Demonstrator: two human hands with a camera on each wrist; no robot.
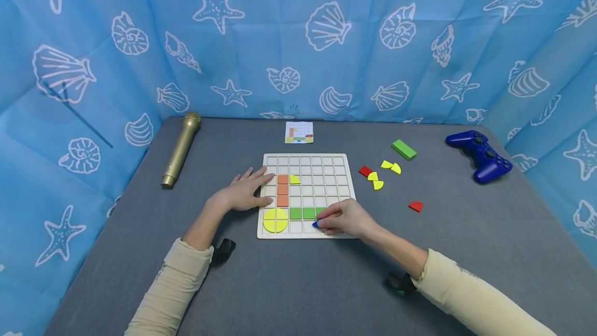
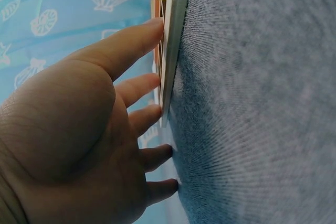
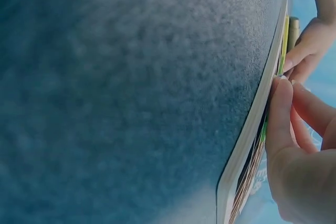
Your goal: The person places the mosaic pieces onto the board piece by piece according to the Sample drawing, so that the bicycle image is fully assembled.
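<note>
A white grid board (image 1: 335,171) lies on the grey table. My left hand (image 1: 243,192) rests at its left edge with the fingers spread and straight; in the left wrist view the thumb and two fingertips touch the rim. My right hand (image 1: 346,218) pinches a small blue piece (image 1: 315,224) between thumb and fingers, low over the bottom row. On the board stand a column of orange squares (image 1: 282,190), a yellow quarter-circle (image 1: 294,179), a yellow circle of quarter pieces (image 1: 275,220) and a row of green squares (image 1: 308,213), its right end partly hidden by my right hand.
A small pattern card (image 1: 299,133) lies behind the board. To the right are loose yellow pieces (image 1: 378,185), a red square (image 1: 366,171), a red quarter piece (image 1: 416,206), a green block (image 1: 403,150) and a blue game controller (image 1: 479,155). A gold microphone (image 1: 181,150) lies at left.
</note>
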